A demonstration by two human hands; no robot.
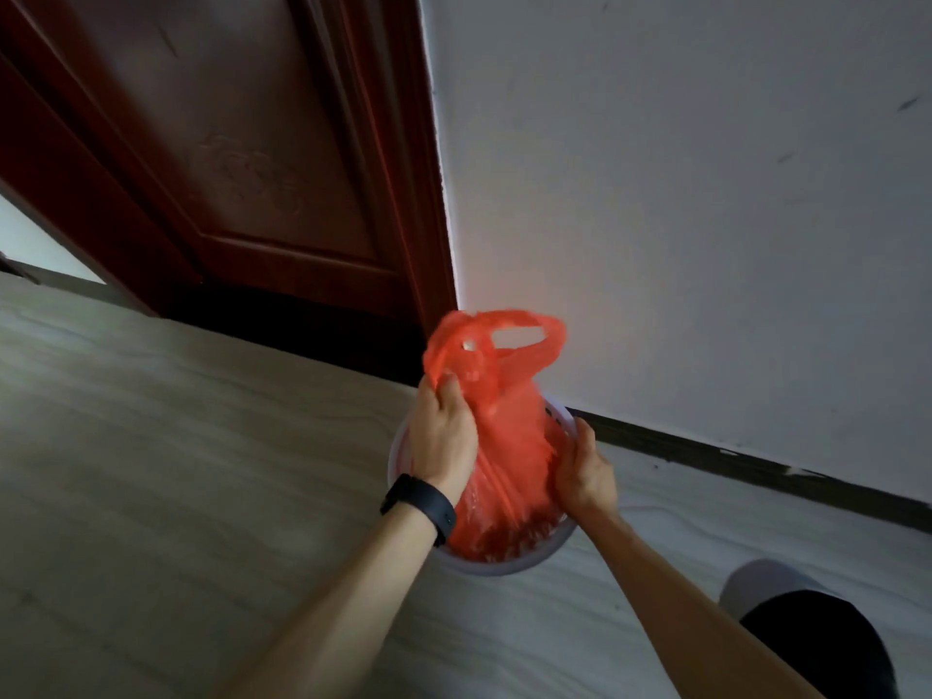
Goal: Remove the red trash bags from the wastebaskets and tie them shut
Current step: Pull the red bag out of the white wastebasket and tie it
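Red bag (509, 436) half out of the bin (499, 565) — both your hands on it.

The thin, crinkled plastic bunches upward, its looped handles free above the round pale rim. Your left hand (444, 436) is clenched on the bag's upper side; your right hand (585, 471) pinches its gathered edge. Wall (706, 194) sits close behind — open wood-grain floor (151, 446) lies to your left.

Wall (706, 194) tight behind wastebasket (504, 567); floor (176, 446) to left open; door (227, 143) prob. clear.
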